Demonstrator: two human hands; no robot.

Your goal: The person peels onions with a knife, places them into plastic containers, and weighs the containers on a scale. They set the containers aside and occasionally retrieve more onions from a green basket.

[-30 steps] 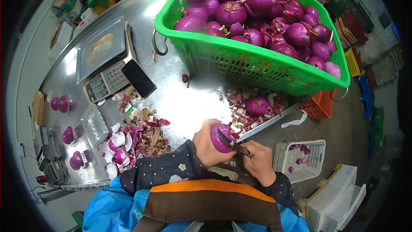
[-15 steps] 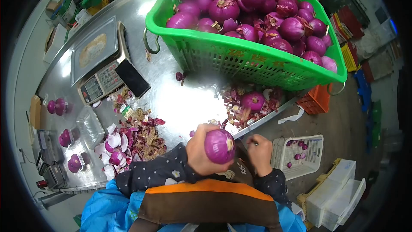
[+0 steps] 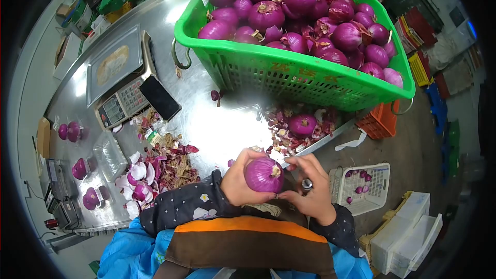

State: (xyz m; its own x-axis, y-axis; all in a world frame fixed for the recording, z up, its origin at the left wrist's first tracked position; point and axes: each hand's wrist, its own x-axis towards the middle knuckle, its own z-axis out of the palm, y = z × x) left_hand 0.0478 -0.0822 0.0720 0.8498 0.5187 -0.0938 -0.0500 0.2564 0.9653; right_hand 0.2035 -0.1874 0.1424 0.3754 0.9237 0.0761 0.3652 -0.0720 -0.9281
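My left hand (image 3: 235, 182) cups a peeled purple onion (image 3: 263, 174) just over the near edge of the steel table (image 3: 217, 124). My right hand (image 3: 309, 190) touches the onion's right side with its fingertips while its fingers stay closed on a knife handle (image 3: 307, 184); the blade is hidden. A green basket (image 3: 294, 75) piled with purple onions (image 3: 294, 10) stands on the table beyond my hands. One loose onion (image 3: 301, 124) lies among skins below the basket.
A weighing scale (image 3: 120, 75) and a black phone (image 3: 159, 97) sit at the left. Onion skins (image 3: 163, 163) and packed onions (image 3: 68, 130) lie along the left edge. On the floor to the right are a white basket (image 3: 361, 188), white boxes (image 3: 408, 237) and an orange crate (image 3: 381, 124).
The knife blade was against the onion one second ago. My right hand then pulled away, and now its fingertips are back on the onion, which my left hand has turned.
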